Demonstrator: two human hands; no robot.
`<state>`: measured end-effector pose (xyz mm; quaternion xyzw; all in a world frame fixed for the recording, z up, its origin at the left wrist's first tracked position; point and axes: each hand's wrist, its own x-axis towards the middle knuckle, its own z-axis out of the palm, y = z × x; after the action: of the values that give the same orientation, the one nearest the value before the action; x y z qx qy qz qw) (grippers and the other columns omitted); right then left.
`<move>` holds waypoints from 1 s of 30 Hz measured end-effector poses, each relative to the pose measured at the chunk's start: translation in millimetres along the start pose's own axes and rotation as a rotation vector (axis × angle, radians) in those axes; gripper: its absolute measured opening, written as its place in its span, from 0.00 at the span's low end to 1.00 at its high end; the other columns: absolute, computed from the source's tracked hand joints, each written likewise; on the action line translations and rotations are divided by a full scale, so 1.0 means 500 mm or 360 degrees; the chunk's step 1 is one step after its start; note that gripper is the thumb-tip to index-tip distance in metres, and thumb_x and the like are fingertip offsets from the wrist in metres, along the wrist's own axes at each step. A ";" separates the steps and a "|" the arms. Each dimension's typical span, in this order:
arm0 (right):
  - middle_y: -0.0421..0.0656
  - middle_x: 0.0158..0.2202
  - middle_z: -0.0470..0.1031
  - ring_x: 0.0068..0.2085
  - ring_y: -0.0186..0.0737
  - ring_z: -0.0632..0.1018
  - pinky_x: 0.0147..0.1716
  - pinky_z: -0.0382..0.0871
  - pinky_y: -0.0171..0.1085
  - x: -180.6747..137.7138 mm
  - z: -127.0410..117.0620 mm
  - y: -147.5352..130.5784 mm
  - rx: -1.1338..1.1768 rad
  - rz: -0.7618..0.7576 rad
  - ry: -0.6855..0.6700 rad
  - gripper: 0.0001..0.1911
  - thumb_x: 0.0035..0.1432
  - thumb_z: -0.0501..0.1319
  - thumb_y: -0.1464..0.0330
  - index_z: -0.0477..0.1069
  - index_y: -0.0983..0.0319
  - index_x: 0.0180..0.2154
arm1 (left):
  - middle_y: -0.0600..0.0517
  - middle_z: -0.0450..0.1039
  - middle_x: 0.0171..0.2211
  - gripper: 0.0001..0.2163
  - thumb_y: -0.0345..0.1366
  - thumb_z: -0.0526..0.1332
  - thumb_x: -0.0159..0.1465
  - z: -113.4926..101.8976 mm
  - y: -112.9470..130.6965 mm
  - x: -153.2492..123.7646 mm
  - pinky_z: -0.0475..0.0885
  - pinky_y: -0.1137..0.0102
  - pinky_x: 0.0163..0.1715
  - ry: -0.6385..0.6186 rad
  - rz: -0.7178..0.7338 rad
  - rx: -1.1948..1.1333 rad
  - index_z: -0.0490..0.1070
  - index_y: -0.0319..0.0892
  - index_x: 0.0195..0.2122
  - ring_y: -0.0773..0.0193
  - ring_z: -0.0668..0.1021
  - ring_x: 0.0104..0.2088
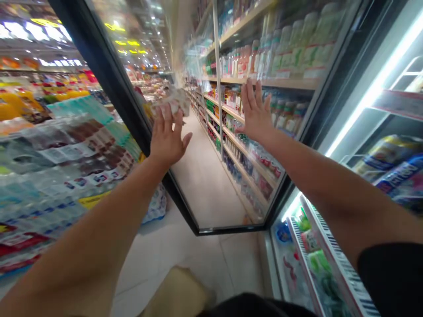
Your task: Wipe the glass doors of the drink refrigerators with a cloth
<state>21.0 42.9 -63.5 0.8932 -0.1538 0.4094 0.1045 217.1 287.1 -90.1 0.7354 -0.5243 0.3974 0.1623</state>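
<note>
My left hand (167,138) is raised near the handle-side frame of an open glass cooler door (211,193), its fingers stretched out and apart. At its fingertips is a pale, crumpled, cloth-like piece (176,102); blur hides whether it is pressed under the fingers or lies beyond the pane. My right hand (257,116) lies spread against the glass farther right, with nothing in it. Bottles on shelves (294,48) show in the pane, and I cannot tell reflection from view through it.
On the right stands the lit cooler, with wire-fronted shelves (330,246) and packaged drinks (396,149). Stacked shrink-wrapped bottle packs (66,154) fill the left side. Pale floor tiles (155,255) and a tan, box-like shape (178,293) show below.
</note>
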 end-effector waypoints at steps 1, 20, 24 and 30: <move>0.56 0.75 0.31 0.74 0.63 0.34 0.68 0.32 0.71 0.000 0.003 0.001 0.0018 -0.0017 0.0037 0.59 0.57 0.68 0.53 0.32 0.67 0.73 | 0.34 0.37 0.73 0.34 0.52 0.50 0.71 0.003 0.005 -0.005 0.46 0.43 0.69 -0.0050 0.0086 -0.0013 0.50 0.35 0.72 0.40 0.39 0.73; 0.55 0.75 0.34 0.74 0.62 0.38 0.68 0.41 0.69 -0.005 0.011 -0.010 -0.0097 -0.0040 0.0048 0.70 0.47 0.76 0.58 0.28 0.62 0.73 | 0.38 0.44 0.72 0.26 0.43 0.52 0.72 0.050 -0.046 -0.094 0.57 0.45 0.67 0.0160 0.0173 0.0346 0.58 0.41 0.69 0.42 0.45 0.73; 0.53 0.75 0.34 0.75 0.61 0.38 0.68 0.41 0.69 -0.003 0.018 -0.006 -0.0077 -0.0040 0.0068 0.72 0.45 0.77 0.58 0.27 0.62 0.73 | 0.30 0.41 0.72 0.28 0.45 0.52 0.72 0.061 -0.051 -0.087 0.59 0.42 0.65 0.0232 0.0048 0.0296 0.57 0.33 0.69 0.37 0.43 0.72; 0.51 0.75 0.35 0.75 0.59 0.38 0.69 0.41 0.67 0.001 0.024 -0.003 -0.0054 -0.0027 0.0071 0.70 0.47 0.76 0.59 0.27 0.61 0.73 | 0.30 0.40 0.72 0.28 0.46 0.52 0.72 0.090 -0.038 -0.075 0.56 0.41 0.66 0.0173 0.0097 0.0264 0.58 0.32 0.68 0.37 0.41 0.72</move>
<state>30.3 40.2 -71.2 0.8832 -0.1509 0.4257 0.1266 247.9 289.5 -143.2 0.7073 -0.5022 0.4835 0.1169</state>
